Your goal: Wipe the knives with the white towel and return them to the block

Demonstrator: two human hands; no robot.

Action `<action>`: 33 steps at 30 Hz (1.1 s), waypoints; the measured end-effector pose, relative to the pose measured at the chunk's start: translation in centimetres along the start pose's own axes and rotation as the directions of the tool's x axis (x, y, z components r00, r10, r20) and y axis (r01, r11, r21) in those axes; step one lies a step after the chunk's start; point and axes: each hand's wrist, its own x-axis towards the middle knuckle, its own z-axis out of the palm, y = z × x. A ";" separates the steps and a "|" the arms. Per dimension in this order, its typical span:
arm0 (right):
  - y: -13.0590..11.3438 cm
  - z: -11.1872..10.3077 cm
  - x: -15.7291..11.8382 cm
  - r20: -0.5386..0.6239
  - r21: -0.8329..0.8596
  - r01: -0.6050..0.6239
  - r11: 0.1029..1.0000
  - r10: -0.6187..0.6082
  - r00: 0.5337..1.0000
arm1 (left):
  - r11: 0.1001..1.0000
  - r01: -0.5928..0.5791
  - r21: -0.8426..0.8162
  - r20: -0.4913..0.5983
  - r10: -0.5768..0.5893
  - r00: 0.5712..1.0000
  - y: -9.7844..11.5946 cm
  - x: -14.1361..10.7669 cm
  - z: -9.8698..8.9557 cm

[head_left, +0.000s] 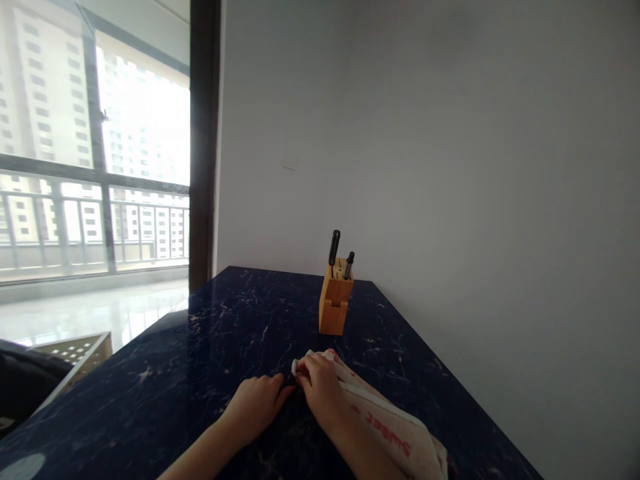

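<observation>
The table (240,313) is topped with a dark blue, marble-like surface veined in white and tan, and its far edge is set close to the wall. A wooden knife block (335,310) is stood upright toward the far end, with two dark handles held in its top. Nearer, a pale cloth (400,433), marked with red lettering, is spread in loose folds along the right side. A pale round patch (24,467) is seen at the near left corner.

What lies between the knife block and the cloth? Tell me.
Only a bare strip of marbled tabletop lies between the knife block and the cloth in the head view.
</observation>
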 end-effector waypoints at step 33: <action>-0.2 -0.4 0.0 0.073 -0.078 0.032 0.996 -0.027 0.997 | 0.998 -0.042 0.047 -0.019 0.043 0.999 -0.3 0.2 0.5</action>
